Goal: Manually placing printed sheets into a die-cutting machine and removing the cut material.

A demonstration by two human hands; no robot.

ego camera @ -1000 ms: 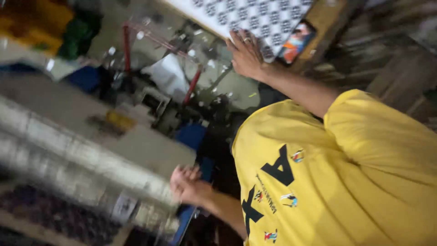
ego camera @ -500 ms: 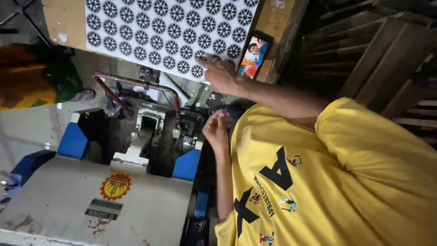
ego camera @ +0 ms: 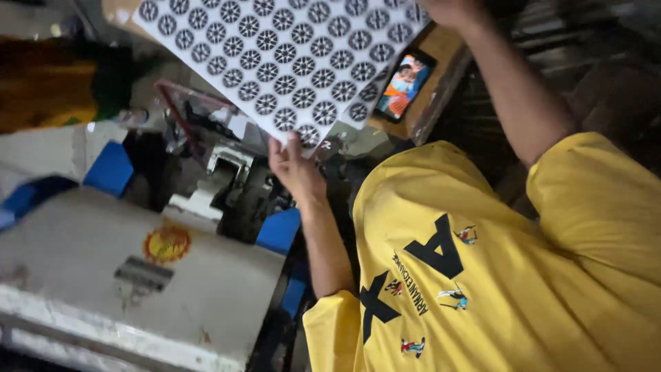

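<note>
A white sheet printed with rows of dark round wheel-like patterns is held up, tilted, over the machine. My left hand pinches its lower edge from below. My right hand grips the sheet's upper right corner, and the frame's top edge cuts off most of that hand. My yellow printed shirt fills the lower right.
A phone with a lit screen leans on a wooden board behind the sheet. Below stands a grey metal machine with blue blocks, a red wire frame and dark mechanical parts. Yellow and green items lie far left.
My left hand rose from beside the machine to the sheet's lower edge and took hold. The sheet, earlier flat against the board under my right hand, is now lifted and tilted.
</note>
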